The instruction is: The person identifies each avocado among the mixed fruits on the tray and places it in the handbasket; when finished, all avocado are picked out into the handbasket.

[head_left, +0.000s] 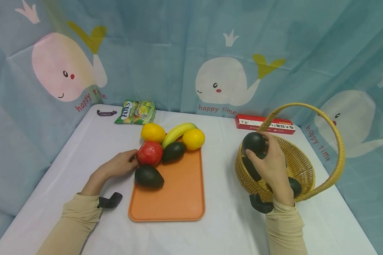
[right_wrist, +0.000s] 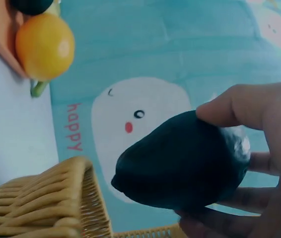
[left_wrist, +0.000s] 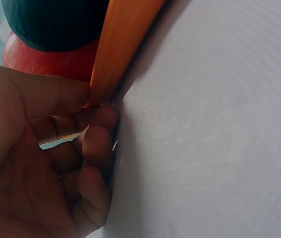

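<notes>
My right hand (head_left: 272, 163) grips a dark green avocado (head_left: 253, 142) over the wicker basket (head_left: 303, 159); in the right wrist view the avocado (right_wrist: 180, 161) lies between thumb and fingers. More dark fruit (head_left: 295, 186) shows inside the basket, partly hidden by the hand and wrist. At the orange tray (head_left: 178, 198), my left hand (head_left: 122, 164) pinches the left edge, thumb above and fingers below in the left wrist view. The tray bears a red pomegranate (head_left: 150, 153), two avocados (head_left: 149, 176), a banana (head_left: 175, 134) and two yellow-orange round fruits (head_left: 193, 139).
Behind the tray lie a green candy bag (head_left: 137, 112) and a small purple wrapped sweet (head_left: 106, 113). A red box (head_left: 247, 123) sits behind the basket. The basket's tall handle (head_left: 339, 152) arches up on the right. A blue curtain (head_left: 166, 53) hangs along the table's back.
</notes>
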### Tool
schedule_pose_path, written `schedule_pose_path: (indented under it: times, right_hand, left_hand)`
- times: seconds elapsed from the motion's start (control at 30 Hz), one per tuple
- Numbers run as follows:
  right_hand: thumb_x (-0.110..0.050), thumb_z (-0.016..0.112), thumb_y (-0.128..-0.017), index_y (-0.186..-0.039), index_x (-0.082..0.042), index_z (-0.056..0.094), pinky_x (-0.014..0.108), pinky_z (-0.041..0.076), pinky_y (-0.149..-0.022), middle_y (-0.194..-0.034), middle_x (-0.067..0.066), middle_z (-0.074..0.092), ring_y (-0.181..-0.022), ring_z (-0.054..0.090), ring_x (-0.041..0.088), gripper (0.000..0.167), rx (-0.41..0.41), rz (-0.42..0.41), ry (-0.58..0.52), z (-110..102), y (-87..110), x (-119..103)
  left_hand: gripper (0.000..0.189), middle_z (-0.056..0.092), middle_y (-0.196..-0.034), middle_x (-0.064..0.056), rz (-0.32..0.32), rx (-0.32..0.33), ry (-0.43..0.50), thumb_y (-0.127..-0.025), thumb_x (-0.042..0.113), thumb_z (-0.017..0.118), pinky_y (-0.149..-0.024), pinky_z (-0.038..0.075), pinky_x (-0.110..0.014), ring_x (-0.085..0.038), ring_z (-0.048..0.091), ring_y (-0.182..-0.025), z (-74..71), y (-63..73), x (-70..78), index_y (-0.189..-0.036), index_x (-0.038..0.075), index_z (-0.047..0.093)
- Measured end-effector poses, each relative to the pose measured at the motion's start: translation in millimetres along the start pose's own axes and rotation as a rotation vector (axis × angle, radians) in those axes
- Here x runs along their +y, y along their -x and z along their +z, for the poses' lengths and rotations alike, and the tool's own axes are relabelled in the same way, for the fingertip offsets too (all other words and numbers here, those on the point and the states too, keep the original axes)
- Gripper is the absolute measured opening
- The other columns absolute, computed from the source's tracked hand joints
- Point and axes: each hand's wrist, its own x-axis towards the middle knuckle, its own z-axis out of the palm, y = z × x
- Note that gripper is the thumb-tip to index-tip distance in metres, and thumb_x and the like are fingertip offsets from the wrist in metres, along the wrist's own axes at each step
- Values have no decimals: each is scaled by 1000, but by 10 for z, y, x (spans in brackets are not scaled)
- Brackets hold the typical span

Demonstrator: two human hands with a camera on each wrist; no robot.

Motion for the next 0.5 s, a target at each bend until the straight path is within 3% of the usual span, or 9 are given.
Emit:
schedule_pose_path:
  times: [0.5]
  right_hand:
    - [-24,68,-87,-144,-4,36,65,43,-96,-142,26,47,-126,49,48,69,-158,124,122,97,-53,152]
  left_hand:
    - [7,54,-79,-3,-7,-8,8,-90,11,52,-69,39,-31,-17,49,-77,-22,6,28,-95,7,54]
